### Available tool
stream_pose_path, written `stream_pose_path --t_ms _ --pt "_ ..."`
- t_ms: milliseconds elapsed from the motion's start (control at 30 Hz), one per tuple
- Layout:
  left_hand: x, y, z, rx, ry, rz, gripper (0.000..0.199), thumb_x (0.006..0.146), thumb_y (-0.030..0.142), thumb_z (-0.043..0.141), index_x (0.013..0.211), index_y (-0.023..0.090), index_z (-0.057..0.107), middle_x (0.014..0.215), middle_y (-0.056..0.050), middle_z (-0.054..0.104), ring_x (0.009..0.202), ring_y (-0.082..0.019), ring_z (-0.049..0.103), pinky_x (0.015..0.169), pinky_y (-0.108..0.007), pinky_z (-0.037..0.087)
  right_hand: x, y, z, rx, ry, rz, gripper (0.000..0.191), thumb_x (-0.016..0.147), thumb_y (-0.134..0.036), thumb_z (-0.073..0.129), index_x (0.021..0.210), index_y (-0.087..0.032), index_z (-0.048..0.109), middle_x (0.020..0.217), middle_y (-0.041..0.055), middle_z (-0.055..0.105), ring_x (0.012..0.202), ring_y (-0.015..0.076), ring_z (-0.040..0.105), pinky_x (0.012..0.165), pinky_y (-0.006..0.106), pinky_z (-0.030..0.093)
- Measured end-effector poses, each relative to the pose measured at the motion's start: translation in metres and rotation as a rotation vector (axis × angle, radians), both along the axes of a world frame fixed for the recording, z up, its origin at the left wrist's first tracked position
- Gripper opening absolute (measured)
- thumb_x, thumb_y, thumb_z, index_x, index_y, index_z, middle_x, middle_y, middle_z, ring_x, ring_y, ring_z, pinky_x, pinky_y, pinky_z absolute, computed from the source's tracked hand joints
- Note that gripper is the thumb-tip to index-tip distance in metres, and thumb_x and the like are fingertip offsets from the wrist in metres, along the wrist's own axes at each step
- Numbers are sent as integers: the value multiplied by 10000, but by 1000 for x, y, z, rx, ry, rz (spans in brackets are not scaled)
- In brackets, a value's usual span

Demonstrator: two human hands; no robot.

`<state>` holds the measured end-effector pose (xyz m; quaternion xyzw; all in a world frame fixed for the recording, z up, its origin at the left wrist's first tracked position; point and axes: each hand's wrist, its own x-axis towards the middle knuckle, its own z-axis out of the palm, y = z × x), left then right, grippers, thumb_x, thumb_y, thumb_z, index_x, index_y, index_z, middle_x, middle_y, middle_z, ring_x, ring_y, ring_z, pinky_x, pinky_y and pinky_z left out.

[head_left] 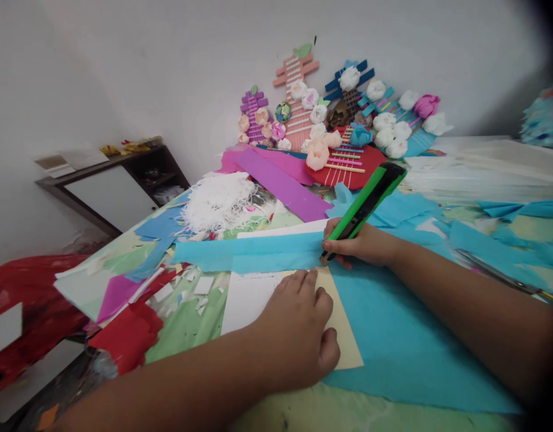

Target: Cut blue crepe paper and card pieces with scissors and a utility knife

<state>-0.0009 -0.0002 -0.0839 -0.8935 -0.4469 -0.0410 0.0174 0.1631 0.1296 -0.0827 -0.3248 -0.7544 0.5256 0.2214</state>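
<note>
My right hand (355, 243) is wrapped round a green and black utility knife (368, 201), its tip down at the edge of a blue paper strip (253, 251). My left hand (298, 327) lies palm down, fingers spread, on a cream sheet (346, 342) and a white sheet (247, 300). Those sheets lie over a large blue sheet (406, 336). The blade tip is too small to make out.
Scissors (496, 270) lie on blue scraps at the right. White string (220, 201) is heaped behind the strip, near purple paper (280, 183). Decorated crafts with paper flowers (317, 153) lean on the wall. Red paper (129, 333) and scraps lie at left.
</note>
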Motion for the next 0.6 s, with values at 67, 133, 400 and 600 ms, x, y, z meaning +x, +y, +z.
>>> stream_pose_path --t_ms 67,133,400,600 --pt "0 0 0 5 -2 -2 490 746 339 404 1112 22 479 1243 -272 373 1145 -379 345 928 -481 285 1 1 0 -14 3 -2 234 677 -365 588 681 -159 477 450 -50 505 363 69 470 362 187 359" --pt "1 0 0 4 -4 -2 491 745 340 404 1109 20 482 1245 -274 371 1141 -383 347 922 -487 289 2 1 -1 -28 25 -4 241 680 -373 586 682 -161 471 445 -53 503 355 67 461 352 187 354" --pt "2 1 1 -14 -8 10 486 742 340 413 1111 29 472 1258 -267 362 1142 -384 347 913 -503 293 1 1 -1 -27 11 -1 237 675 -366 591 673 -167 463 436 -58 490 351 72 460 349 192 353" --pt "1 1 -1 -6 -17 7 488 739 338 415 1112 27 466 1267 -262 353 1151 -382 335 920 -501 285 -1 -1 7 57 -109 38 256 685 -408 565 665 -171 471 465 -42 510 384 75 479 383 197 366"
